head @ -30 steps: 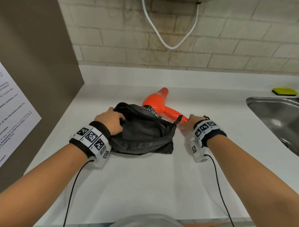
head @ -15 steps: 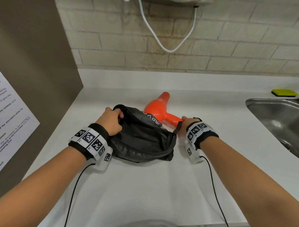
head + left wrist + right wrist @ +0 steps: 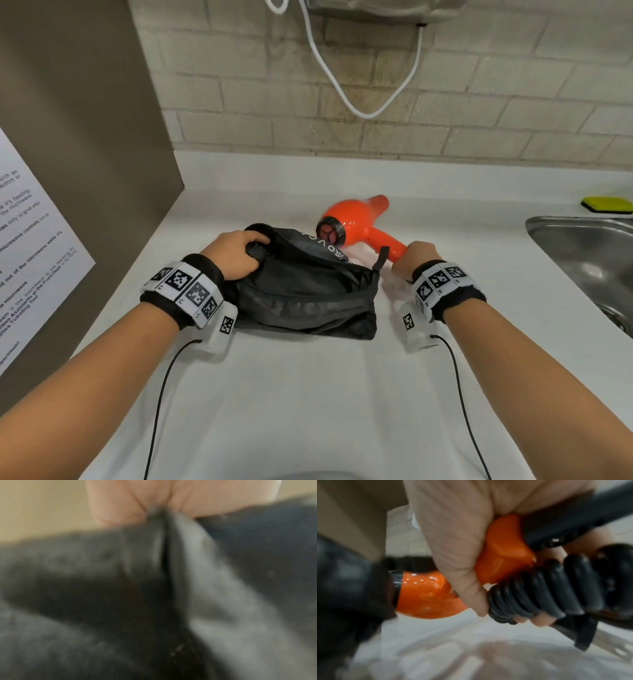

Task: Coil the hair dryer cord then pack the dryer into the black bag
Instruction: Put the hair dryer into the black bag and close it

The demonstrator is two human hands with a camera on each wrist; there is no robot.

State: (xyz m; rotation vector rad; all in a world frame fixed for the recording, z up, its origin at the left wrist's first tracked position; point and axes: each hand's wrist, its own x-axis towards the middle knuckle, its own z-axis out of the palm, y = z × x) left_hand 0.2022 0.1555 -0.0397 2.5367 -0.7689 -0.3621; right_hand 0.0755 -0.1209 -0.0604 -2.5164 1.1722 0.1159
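An orange hair dryer [image 3: 356,224] is held just above the white counter behind the black bag [image 3: 308,294], its black rear grille facing me. My right hand [image 3: 416,258] grips its handle; in the right wrist view the fingers [image 3: 453,547] wrap the orange handle [image 3: 503,550] together with the coiled black cord [image 3: 539,588]. My left hand [image 3: 236,253] pinches the bag's left rim and holds the mouth open. The left wrist view shows blurred black fabric [image 3: 120,601] pinched between fingertips [image 3: 130,500].
A steel sink [image 3: 589,260] lies to the right, with a yellow sponge [image 3: 606,204] on the counter behind it. A brown panel [image 3: 78,137] with a printed notice stands at the left. A white cable [image 3: 363,85] hangs on the brick wall.
My right hand has lifted and turned the dryer, so its rear grille now faces me above the bag's far rim. The left hand keeps pinching the bag's rim.
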